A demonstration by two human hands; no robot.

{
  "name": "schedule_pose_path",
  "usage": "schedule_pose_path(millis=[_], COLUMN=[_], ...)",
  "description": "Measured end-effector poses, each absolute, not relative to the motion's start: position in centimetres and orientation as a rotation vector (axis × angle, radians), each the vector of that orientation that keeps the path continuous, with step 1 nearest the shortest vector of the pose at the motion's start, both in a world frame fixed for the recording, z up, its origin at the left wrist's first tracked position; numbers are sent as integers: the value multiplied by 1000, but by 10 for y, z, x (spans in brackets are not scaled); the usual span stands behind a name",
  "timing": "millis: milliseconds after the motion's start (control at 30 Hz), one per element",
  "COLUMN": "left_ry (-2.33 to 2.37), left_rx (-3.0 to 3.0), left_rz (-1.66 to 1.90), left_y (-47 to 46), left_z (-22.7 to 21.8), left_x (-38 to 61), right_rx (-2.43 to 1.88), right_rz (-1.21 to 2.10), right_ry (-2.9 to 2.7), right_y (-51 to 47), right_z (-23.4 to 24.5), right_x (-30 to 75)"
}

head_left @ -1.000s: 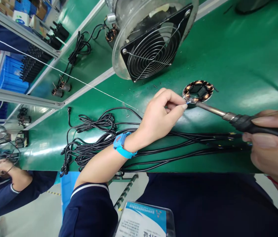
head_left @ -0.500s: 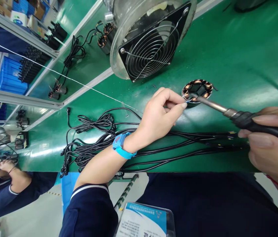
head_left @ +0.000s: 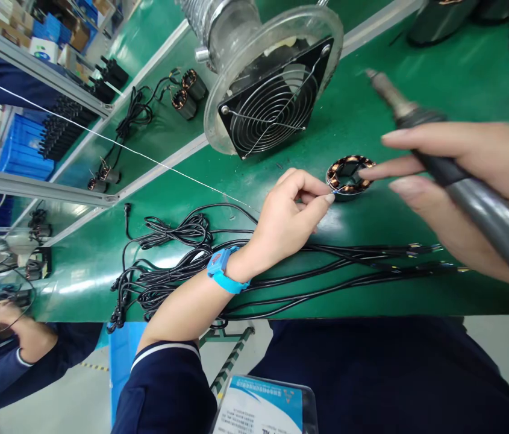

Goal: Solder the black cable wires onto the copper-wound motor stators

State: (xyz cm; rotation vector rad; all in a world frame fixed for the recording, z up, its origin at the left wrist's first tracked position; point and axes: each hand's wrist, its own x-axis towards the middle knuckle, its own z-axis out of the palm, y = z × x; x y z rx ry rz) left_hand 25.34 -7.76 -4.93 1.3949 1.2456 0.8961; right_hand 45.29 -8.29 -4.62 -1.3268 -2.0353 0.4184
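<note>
Counter, green, carries a caged fan at the back and black cables along the near edge. Between them lies the stator, a copper-wound ring flat on the counter. The right hand is closed round the iron, tip raised clear, one finger touching the ring. The left hand pinches a thin wire at the rim. Best to keep the pinch steady and the hot tip well off fingers and cables.
</note>
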Motion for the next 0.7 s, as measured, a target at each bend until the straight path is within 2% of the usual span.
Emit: schedule_pose_path(millis=[167,333,533,700], left_ry=[1249,1243,1153,1244], left_rx=[1410,1369,1148,892], left_rz=[900,871,462,656], left_y=[-77,-76,-67,-59], left_z=[-49,-49,-34,-29], left_x=[253,250,239,232], right_rx=[-1067,-1176,-928,-933], right_rz=[371,364,334,206], right_ry=[-2223,-2169,-2300,-2281], right_y=[-78,-68,-43,-48], right_z=[-39,-50,-75,-83], right_x=[450,449,437,437])
